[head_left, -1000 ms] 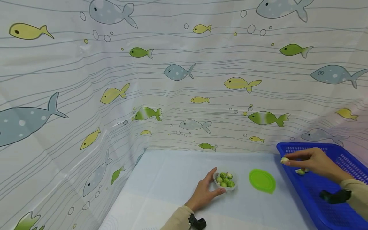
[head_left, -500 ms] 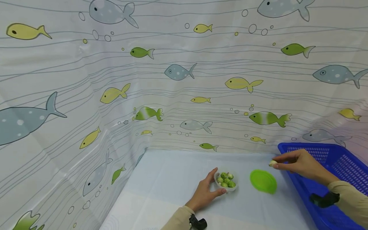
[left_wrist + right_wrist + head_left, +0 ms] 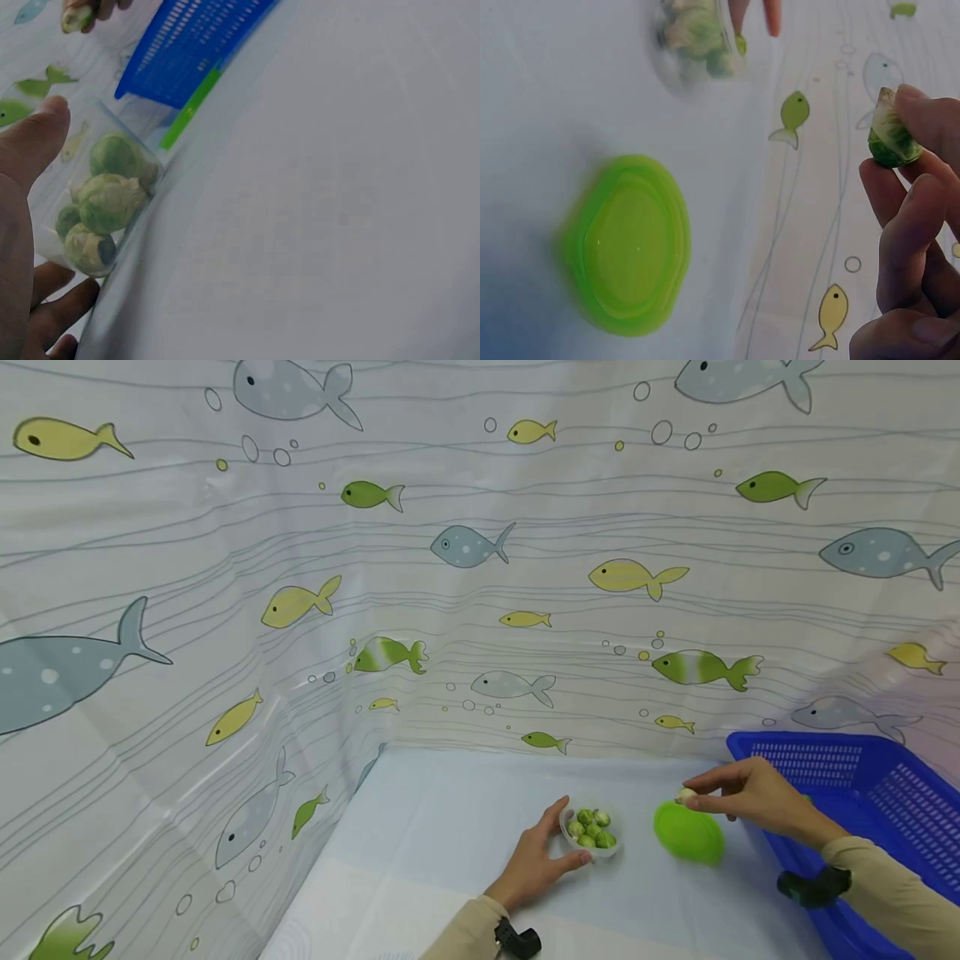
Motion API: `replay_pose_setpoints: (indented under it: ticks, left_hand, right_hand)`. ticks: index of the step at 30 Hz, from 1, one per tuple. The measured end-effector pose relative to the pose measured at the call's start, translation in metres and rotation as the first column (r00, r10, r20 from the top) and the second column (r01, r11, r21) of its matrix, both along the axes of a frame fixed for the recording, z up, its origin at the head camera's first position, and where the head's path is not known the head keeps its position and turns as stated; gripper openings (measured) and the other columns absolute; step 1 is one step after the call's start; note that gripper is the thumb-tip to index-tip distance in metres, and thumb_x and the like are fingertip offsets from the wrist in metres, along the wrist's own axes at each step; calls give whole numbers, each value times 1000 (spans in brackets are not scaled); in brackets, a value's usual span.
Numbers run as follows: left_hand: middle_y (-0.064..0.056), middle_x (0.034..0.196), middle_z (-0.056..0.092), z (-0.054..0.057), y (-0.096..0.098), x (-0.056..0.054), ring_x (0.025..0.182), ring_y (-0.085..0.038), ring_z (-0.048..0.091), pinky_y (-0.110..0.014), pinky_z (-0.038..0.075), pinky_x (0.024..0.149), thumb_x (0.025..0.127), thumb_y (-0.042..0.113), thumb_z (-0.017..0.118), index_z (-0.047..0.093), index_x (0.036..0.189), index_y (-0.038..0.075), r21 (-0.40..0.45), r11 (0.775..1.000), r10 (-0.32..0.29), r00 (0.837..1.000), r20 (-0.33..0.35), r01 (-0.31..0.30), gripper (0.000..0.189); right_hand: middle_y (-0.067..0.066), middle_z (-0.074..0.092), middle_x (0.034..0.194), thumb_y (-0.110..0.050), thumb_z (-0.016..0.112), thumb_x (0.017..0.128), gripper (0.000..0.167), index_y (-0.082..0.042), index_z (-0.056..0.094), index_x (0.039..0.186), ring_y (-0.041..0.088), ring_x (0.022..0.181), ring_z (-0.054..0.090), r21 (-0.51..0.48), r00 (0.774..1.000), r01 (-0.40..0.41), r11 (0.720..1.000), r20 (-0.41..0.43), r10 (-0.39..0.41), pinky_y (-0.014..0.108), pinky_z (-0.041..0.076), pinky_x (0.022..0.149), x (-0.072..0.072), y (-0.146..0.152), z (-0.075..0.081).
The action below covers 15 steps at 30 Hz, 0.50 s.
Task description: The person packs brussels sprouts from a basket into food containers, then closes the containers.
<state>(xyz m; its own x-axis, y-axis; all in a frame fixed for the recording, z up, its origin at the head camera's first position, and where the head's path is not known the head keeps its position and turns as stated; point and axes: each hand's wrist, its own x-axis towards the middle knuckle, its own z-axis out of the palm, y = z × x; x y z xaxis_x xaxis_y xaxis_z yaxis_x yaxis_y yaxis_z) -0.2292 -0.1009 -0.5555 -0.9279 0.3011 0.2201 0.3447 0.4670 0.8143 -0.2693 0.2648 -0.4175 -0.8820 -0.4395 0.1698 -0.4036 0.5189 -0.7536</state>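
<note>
My left hand (image 3: 534, 864) curls its thumb and fingers round a small clear plastic container (image 3: 82, 161) standing on the table. Several Brussels sprouts (image 3: 592, 830) lie inside it. Off to the right, my right hand (image 3: 757, 800) pinches a single Brussels sprout (image 3: 892, 135) between thumb and fingertips, held in the air. Just below that sprout in the head view lies a bright green lid (image 3: 690, 837), flat on the table. The right wrist view shows the lid's raised edge and part of the container beyond it.
A blue perforated plastic basket (image 3: 806, 760) stands at the right, behind my right forearm; a bit of green (image 3: 807, 798) shows inside it. The white table (image 3: 450, 827) meets a fish-patterned curtain (image 3: 420, 602) at the back and left.
My right hand has moved left with the sprout, from over the basket to above the lid's far edge. My left hand keeps its place round the container.
</note>
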Motion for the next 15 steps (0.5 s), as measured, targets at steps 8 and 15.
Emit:
replay_pose_setpoints:
  ticks: [8, 15]
  left_hand:
    - [-10, 160, 54, 1, -1, 1, 143, -24, 57, -47, 45, 120, 96, 54, 76, 30, 169, 21, 3, 1000, 4, 1000, 9, -4, 92]
    - [-9, 160, 53, 0, 0, 1, 143, -23, 57, -46, 46, 120, 96, 55, 75, 30, 168, 22, 7, 1000, 4, 1000, 13, -4, 92]
  right_hand:
    - [1, 82, 100, -27, 85, 92, 26, -13, 84, 113, 12, 57, 58, -15, 1000, 3, 1000, 21, -3, 29, 51, 52, -1, -16, -7]
    - [2, 82, 103, -27, 84, 93, 26, -12, 83, 115, 14, 58, 60, -44, 999, -20, 999, 47, 22, 29, 53, 54, -2, -33, -17]
